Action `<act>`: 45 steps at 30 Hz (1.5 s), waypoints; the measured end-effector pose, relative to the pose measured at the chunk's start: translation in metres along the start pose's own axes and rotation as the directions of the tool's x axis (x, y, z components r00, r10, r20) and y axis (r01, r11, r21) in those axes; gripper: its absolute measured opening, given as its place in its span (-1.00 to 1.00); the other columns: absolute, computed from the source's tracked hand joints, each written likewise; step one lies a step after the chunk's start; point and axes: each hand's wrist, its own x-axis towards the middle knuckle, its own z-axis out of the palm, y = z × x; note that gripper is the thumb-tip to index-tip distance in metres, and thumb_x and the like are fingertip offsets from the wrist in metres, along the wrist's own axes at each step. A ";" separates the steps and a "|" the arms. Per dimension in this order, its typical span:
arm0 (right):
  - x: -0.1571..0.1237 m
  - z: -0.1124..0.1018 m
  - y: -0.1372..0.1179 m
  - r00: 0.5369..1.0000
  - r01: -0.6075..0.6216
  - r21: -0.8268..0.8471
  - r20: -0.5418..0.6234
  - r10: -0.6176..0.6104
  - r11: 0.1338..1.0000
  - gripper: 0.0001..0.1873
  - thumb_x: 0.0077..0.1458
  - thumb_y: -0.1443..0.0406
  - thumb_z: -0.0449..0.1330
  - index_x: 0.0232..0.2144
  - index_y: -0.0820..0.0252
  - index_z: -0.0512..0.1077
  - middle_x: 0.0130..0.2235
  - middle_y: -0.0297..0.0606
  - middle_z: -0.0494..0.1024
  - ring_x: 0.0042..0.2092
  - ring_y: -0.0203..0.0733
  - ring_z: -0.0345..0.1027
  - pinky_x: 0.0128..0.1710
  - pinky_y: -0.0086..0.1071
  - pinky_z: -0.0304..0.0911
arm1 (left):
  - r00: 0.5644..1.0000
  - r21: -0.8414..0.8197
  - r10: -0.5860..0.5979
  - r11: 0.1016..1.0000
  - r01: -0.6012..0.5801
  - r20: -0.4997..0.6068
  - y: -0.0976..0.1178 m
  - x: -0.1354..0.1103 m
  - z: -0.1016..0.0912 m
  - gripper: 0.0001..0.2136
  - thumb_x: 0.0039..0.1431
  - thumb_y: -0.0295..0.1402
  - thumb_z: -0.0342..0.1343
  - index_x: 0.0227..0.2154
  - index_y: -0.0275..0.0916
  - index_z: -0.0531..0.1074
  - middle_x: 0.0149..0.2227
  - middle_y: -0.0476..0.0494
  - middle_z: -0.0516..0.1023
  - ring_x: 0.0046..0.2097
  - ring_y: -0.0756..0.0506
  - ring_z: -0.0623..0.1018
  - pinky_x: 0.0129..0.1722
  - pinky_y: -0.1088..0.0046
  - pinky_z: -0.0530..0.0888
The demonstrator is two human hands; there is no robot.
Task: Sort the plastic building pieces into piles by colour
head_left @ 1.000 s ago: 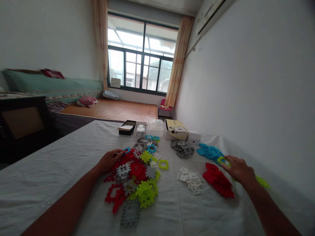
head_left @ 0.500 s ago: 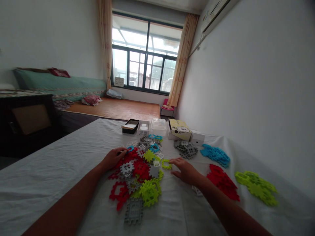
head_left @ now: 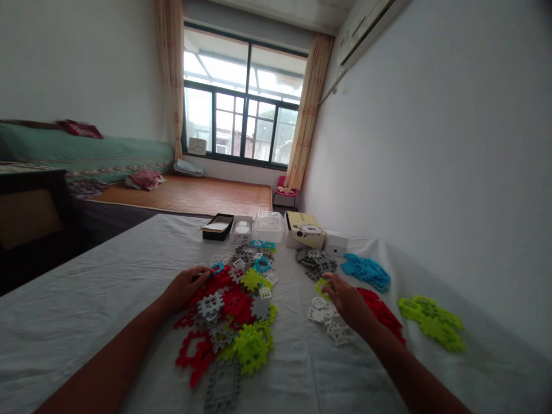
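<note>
A mixed heap of red, grey, white, blue and lime plastic interlocking tiles (head_left: 235, 305) lies on the white sheet in front of me. My left hand (head_left: 183, 286) rests on the heap's left edge, fingers curled over red pieces. Over a small cluster of white tiles (head_left: 328, 322) my right hand (head_left: 347, 300) is lifted and pinches a lime ring-shaped tile (head_left: 321, 286). Sorted piles lie to the right: grey (head_left: 316, 261), blue (head_left: 366, 271), red (head_left: 386, 315) partly behind my right hand, and lime (head_left: 433, 322).
Along the far edge of the table (head_left: 86, 299) stand a black box (head_left: 218, 226), a clear tub (head_left: 268, 225), a yellow carton (head_left: 305, 229) and a white box (head_left: 336, 244). A white wall runs close on the right. A bed and window lie beyond.
My right hand went from the far-right piles to the heap, took a lime ring tile there, and now carries it rightward. My left hand has stayed on the heap.
</note>
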 end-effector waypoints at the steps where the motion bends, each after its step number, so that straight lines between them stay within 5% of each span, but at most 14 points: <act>1: -0.010 -0.015 0.027 0.995 -0.080 0.027 -0.056 0.081 0.996 -0.65 0.16 0.18 -0.08 -0.07 0.15 0.30 -0.17 -0.16 0.55 -0.22 -0.13 0.46 -0.24 -0.32 0.33 | 1.000 0.000 -0.006 1.000 0.006 0.000 -0.001 0.001 0.000 -0.56 0.04 0.03 -0.07 -0.28 -0.17 0.53 -0.22 -0.07 0.60 -0.15 -0.16 0.54 -0.12 0.45 0.40; 5: -0.053 -0.072 0.146 0.913 -0.364 -0.087 -0.229 0.337 0.927 -0.65 0.07 0.08 -0.04 -0.22 0.10 0.40 -0.27 -0.21 0.59 -0.25 -0.08 0.48 -0.26 -0.27 0.34 | 0.999 0.019 -0.032 0.999 0.032 -0.001 -0.005 0.004 0.001 -0.54 0.01 0.07 -0.08 -0.28 -0.15 0.53 -0.21 -0.07 0.60 -0.14 -0.17 0.53 -0.10 0.45 0.40; 8: -0.078 -0.094 0.205 0.877 -0.464 -0.218 -0.253 0.409 0.859 -0.60 0.05 0.05 -0.04 -0.24 0.09 0.46 -0.25 -0.21 0.59 -0.24 -0.04 0.47 -0.24 -0.22 0.34 | 1.000 0.029 -0.017 0.999 0.017 -0.020 -0.011 0.006 0.004 -0.55 0.01 0.08 -0.06 -0.31 -0.13 0.54 -0.23 -0.04 0.61 -0.15 -0.16 0.54 -0.12 0.51 0.41; 12: -0.092 -0.082 0.218 0.908 -0.404 -0.371 -0.278 0.315 0.837 -0.55 0.11 0.10 -0.09 -0.07 0.10 0.41 -0.07 -0.18 0.52 -0.04 -0.02 0.36 -0.10 -0.14 0.29 | 0.999 0.047 -0.010 0.999 0.012 -0.042 -0.018 0.008 0.007 -0.56 0.02 0.07 -0.05 -0.30 -0.13 0.54 -0.22 -0.04 0.61 -0.15 -0.16 0.55 -0.14 0.51 0.42; 16: -0.104 -0.055 0.209 0.981 -0.186 -0.451 -0.034 0.191 0.873 -0.58 0.11 0.09 -0.06 -0.01 -0.11 0.36 0.08 -0.34 0.40 0.14 -0.04 0.17 0.08 -0.04 0.10 | 0.999 0.065 -0.013 0.998 0.016 -0.043 -0.018 0.007 0.006 -0.57 0.04 0.05 -0.06 -0.29 -0.14 0.54 -0.22 -0.05 0.61 -0.15 -0.16 0.56 -0.14 0.50 0.42; 21: -0.098 -0.049 0.219 0.966 -0.246 -0.498 -0.051 0.255 0.831 -0.61 0.11 0.12 -0.05 -0.04 -0.10 0.39 0.09 -0.28 0.38 0.15 0.03 0.14 0.06 0.06 0.07 | 0.999 0.068 0.016 0.998 -0.013 -0.051 -0.005 0.002 0.004 -0.57 0.05 0.02 -0.07 -0.29 -0.16 0.54 -0.24 -0.06 0.62 -0.17 -0.14 0.56 -0.17 0.51 0.43; 23: -0.073 -0.051 0.201 0.971 -0.241 -0.471 -0.124 0.207 0.848 -0.62 0.10 0.12 -0.02 -0.07 -0.02 0.42 0.07 -0.21 0.40 0.13 0.04 0.16 0.06 0.02 0.09 | 0.998 0.062 0.012 0.998 -0.008 -0.066 0.000 0.001 0.003 -0.57 0.06 0.01 -0.08 -0.30 -0.17 0.54 -0.26 -0.07 0.62 -0.20 -0.14 0.56 -0.19 0.49 0.43; 26: -0.021 -0.041 0.129 0.985 -0.080 -0.314 -0.169 0.027 0.946 -0.60 0.12 0.15 0.00 -0.05 0.12 0.40 0.02 -0.13 0.44 0.09 -0.02 0.20 0.09 -0.10 0.10 | 0.998 0.045 -0.006 0.999 0.008 -0.055 0.004 0.000 0.004 -0.57 0.07 0.00 -0.09 -0.30 -0.19 0.53 -0.26 -0.08 0.61 -0.20 -0.15 0.56 -0.17 0.47 0.42; 31: 0.035 0.006 -0.033 0.944 0.316 0.135 0.057 -0.326 0.939 -0.66 0.15 0.25 0.02 -0.04 0.17 0.38 -0.05 -0.15 0.49 -0.01 -0.11 0.31 0.02 -0.21 0.22 | 1.000 -0.008 -0.020 1.000 0.020 0.005 0.000 -0.001 0.005 -0.58 0.09 -0.03 -0.11 -0.26 -0.21 0.50 -0.24 -0.09 0.59 -0.17 -0.15 0.52 -0.11 0.40 0.39; 34: 0.051 0.039 -0.095 0.912 0.378 0.204 0.085 -0.401 0.903 -0.62 0.13 0.27 0.07 0.02 0.13 0.33 0.00 -0.18 0.45 0.02 -0.09 0.27 0.04 -0.20 0.20 | 1.000 -0.019 0.002 1.000 -0.002 0.014 -0.004 -0.001 0.005 -0.59 0.11 -0.07 -0.12 -0.27 -0.21 0.51 -0.23 -0.09 0.59 -0.16 -0.14 0.52 -0.11 0.41 0.39; 40: 0.081 0.080 -0.135 0.961 0.269 0.207 0.004 -0.275 0.941 -0.56 0.07 0.26 0.15 0.04 0.13 0.30 -0.03 -0.09 0.42 0.01 0.04 0.26 -0.01 -0.13 0.22 | 1.000 -0.001 0.019 1.000 -0.019 -0.005 -0.002 -0.002 0.003 -0.61 0.10 -0.08 -0.11 -0.29 -0.20 0.53 -0.26 -0.07 0.60 -0.19 -0.13 0.53 -0.15 0.44 0.40; 45: 0.073 0.068 -0.145 0.965 0.243 0.327 0.016 -0.262 0.913 -0.77 0.07 0.28 0.14 -0.17 0.08 0.43 -0.24 -0.27 0.50 -0.23 -0.13 0.38 -0.19 -0.27 0.28 | 1.000 0.021 0.024 1.000 -0.024 0.000 0.001 -0.002 0.002 -0.61 0.12 -0.08 -0.12 -0.28 -0.19 0.53 -0.27 -0.04 0.60 -0.20 -0.12 0.54 -0.17 0.47 0.40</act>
